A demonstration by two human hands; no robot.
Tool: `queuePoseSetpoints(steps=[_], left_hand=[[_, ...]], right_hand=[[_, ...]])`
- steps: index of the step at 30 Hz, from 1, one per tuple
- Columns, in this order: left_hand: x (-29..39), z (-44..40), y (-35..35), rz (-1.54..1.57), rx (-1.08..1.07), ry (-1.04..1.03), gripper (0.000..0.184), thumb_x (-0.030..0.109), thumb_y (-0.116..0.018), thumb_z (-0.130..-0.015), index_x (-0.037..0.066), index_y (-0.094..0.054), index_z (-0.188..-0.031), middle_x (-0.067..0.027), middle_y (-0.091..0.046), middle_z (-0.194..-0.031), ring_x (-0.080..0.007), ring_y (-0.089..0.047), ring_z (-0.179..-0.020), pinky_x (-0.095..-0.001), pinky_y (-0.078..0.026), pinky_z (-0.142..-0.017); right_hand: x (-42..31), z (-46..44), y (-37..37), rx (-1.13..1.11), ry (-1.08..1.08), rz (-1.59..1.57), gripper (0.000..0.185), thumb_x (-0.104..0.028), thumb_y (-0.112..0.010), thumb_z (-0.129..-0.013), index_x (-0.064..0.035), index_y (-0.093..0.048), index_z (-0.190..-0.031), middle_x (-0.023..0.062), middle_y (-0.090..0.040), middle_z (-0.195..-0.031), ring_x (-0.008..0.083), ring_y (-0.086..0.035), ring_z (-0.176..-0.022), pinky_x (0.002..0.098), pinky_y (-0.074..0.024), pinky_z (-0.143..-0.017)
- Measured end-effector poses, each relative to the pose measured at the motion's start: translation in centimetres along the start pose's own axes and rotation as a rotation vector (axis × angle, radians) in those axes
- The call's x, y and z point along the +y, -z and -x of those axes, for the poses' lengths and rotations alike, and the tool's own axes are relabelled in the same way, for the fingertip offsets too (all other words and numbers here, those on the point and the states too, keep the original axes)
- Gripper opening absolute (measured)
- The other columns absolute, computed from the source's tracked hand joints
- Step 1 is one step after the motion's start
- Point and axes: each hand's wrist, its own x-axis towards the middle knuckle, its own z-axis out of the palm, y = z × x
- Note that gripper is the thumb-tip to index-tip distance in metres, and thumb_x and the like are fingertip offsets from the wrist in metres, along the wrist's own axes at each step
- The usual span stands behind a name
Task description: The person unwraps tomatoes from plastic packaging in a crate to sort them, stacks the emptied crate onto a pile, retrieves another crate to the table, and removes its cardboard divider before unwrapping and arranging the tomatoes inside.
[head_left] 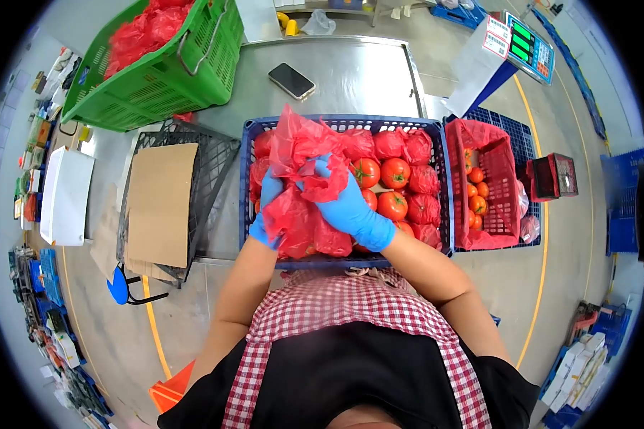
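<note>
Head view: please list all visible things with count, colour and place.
Blue crate: one, blue, centre, on table
Wrapped items: many, red, in blue crate
Bare tomatoes: several, red, in blue crate
Red wrapping: uncountable, red, at both hands
Metal table: one, silver, under blue crate
Green crate: one, green, upper left
Phone: one, black-faced, on table
Scale: one, blue-white, upper right
Red container: one, red, right of blue crate, holding tomatoes
Cardboard: one top sheet, brown, left
Black crate: at least one, black, by cardboard
White bin: one, white, far left
Background goods: many, mixed, at edges
Apron: one, red-white checked, on person
Left hand: one, blue-gloved, at wrapping
Right hand: one, blue-gloved, on wrapping
</note>
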Motion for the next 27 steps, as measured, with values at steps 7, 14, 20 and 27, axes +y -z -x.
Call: queuePoseSetpoints(steps=[7,14,20,27], left_hand=[[0.1,1.6,1.3,-0.208,-0.109,-0.291,0.046,0.031,-0.039,-0.096,0.003,-0.040,-0.133,-0.0118,-0.047,-0.132,-0.0251,-0.045,-0.122,-0.0351,-0.035,-0.106],[5.7,-0.1,-2.8,-0.161,-0.016,-0.327,0.048,0.031,-0.040,-0.096,0.002,-0.038,-0.135,-0.0112,-0.045,-0.134,-0.0252,-0.042,-0.125,-0.0347,-0.033,-0.107],[21.8,-6.7,-4.9,-0.051,-0.414,-0.276,0.051,0.041,-0.034,-0.096,0.009,-0.039,-0.135,-0.0108,-0.044,-0.137,-0.0288,-0.042,-0.126,-0.0417,-0.031,-0.108],[43.5,-18.1,-12.0,-1.249,0.715,-1.553,0.046,0.032,-0.063,-0.082,-0.002,-0.056,-0.112,-0.0207,-0.056,-0.120,-0.0314,-0.054,-0.106,-0.0460,-0.045,-0.088]], right_hand=[[-2.2,-2.8,-1.8,-0.143,0.238,0.613,0.050,-0.011,-0.064,-0.065,-0.0109,-0.052,-0.113,0.0121,-0.051,-0.110,0.0315,-0.048,-0.105,0.0436,-0.0334,-0.095],[-3.1,-8.0,-5.2,0.039,0.328,0.798,0.055,-0.010,-0.064,-0.062,-0.0112,-0.052,-0.115,0.0090,-0.048,-0.116,0.0285,-0.044,-0.112,0.0489,-0.0179,-0.107],[-7.1,-15.6,-4.9,0.135,0.343,0.649,0.063,-0.022,-0.070,-0.070,-0.0077,-0.049,-0.127,0.0150,-0.046,-0.125,0.0334,-0.043,-0.116,0.0461,-0.0260,-0.104],[-0.5,-8.1,0.4,0.150,0.017,0.400,0.047,-0.004,-0.064,-0.078,-0.0041,-0.051,-0.123,0.0151,-0.050,-0.119,0.0290,-0.053,-0.103,0.0348,-0.0435,-0.089]])
